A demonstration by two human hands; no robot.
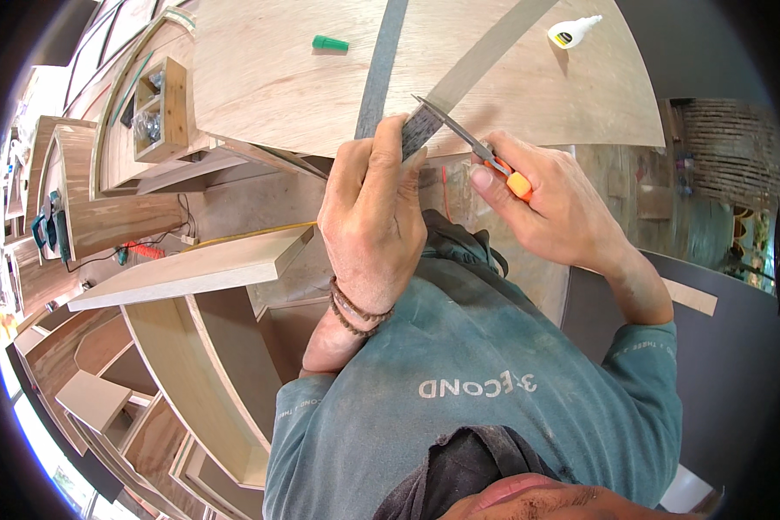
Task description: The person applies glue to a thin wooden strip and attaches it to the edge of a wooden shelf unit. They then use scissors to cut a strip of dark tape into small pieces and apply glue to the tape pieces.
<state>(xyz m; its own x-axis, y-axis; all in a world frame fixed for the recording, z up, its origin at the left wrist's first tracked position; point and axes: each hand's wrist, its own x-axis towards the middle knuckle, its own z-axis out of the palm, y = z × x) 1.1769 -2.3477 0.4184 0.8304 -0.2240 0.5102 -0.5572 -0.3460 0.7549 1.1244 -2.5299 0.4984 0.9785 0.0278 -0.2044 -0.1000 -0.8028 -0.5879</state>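
My left hand (371, 212) pinches the end of a long, thin grey strip (485, 61) just off the near edge of a plywood sheet (277, 95). The strip's held end has a darker, speckled face and angles up toward the far right. In my right hand (563, 204) is a pair of scissors (464, 134) with orange and yellow handles. Its blades lie across the strip close to my left fingertips; whether they have cut into it, I cannot tell. A blue-grey strip (381, 74) runs over the plywood beside my left hand, its near end behind my fingers.
On the plywood lie a green cap (330, 43) and a white glue bottle (572, 33). A wooden box (163, 113) with small packets stands at left. Lower left are pale cabinet parts (191, 277) and a teal power tool (54, 225). A dark panel (728, 347) is at right.
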